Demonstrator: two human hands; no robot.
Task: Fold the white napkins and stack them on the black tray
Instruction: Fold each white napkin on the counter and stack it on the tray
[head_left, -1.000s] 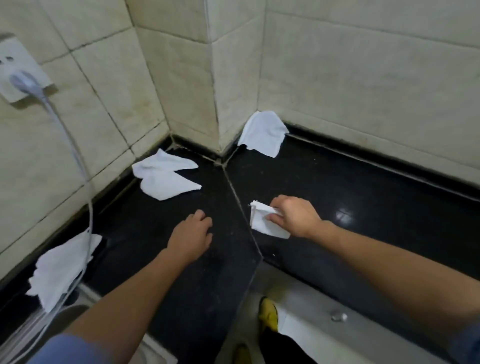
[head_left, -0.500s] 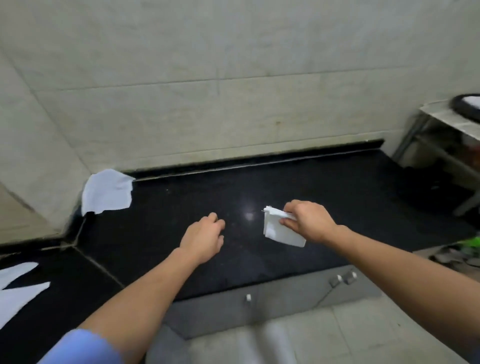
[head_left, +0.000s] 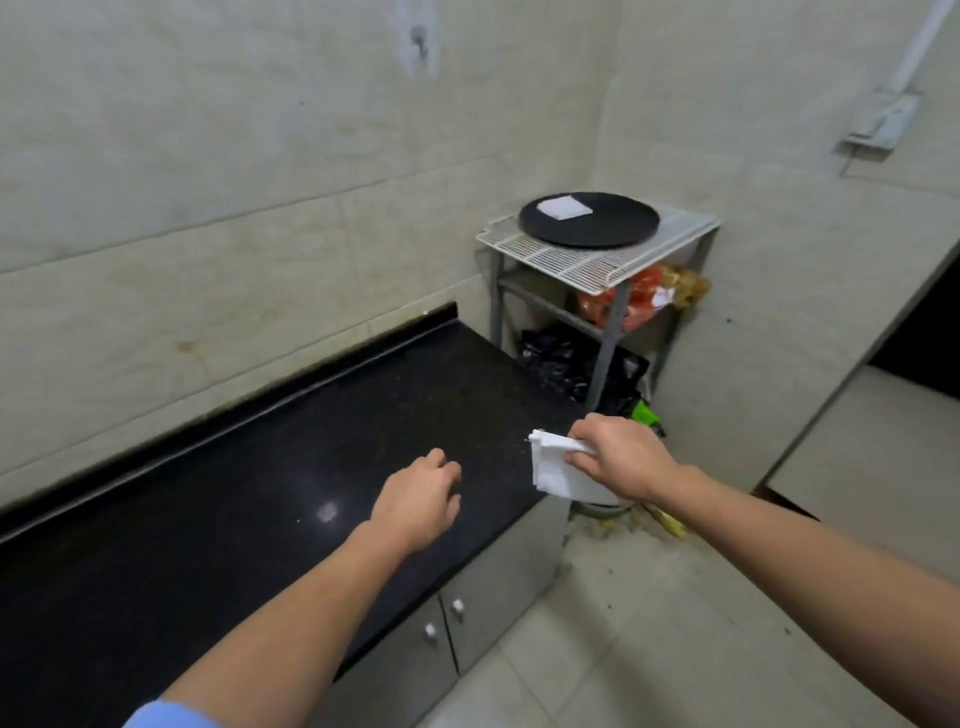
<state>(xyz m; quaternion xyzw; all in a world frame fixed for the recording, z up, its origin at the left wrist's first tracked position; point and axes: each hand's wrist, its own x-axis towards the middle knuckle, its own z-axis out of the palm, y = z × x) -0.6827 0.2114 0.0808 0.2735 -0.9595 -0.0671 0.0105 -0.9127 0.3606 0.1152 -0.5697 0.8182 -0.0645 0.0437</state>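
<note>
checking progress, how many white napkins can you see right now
2. One folded napkin is pinched in the right hand; a second napkin lies on the black tray atop the wire rack, and may be a stack hiding more.

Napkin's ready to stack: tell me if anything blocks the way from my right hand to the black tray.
Nothing visible does. Only open space lies between the folded napkin in the right hand and the black tray on the wire rack.

Open air leads from the desk (head_left: 260, 493) to the black tray (head_left: 602, 228) at one o'clock; a folded napkin (head_left: 564, 207) occupies its ten-o'clock part.
</note>
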